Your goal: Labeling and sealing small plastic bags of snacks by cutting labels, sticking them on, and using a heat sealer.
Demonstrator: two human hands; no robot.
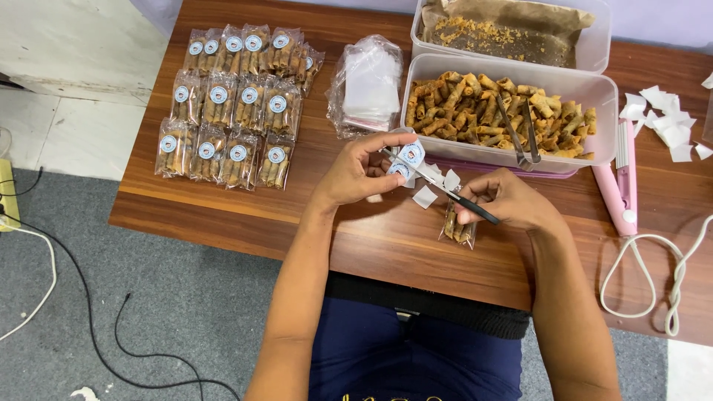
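- Sticker strip (408, 160), white with round blue and white labels, is pinched between the fingers of the left hand (356, 172), just above the front half of the surface (223, 215).
- Scissors (438, 186) with black handles are gripped in the right hand (509, 202); their blades reach up to the sticker strip and touch it.
- Under the right hand, 1 small clear bag of rolled snacks (457, 226) lies on the surface, partly hidden by the fingers.
- Small white paper squares (425, 196) lie between the 2 hands, right below the scissors.
- Behind the hands stands a clear tub of fried rolls (512, 111) with metal tongs (520, 134) resting in it.
- A 2nd tub (520, 33), lined with brown paper and crumbs, sits behind that one.
- A stack of empty clear bags (368, 85) lies left of the tubs.
- Far left, filled and labelled snack bags (234, 104) lie in 3 rows.
- A pink heat sealer (620, 182) with a white cord (653, 275) lies to the right, near loose white paper scraps (665, 119).
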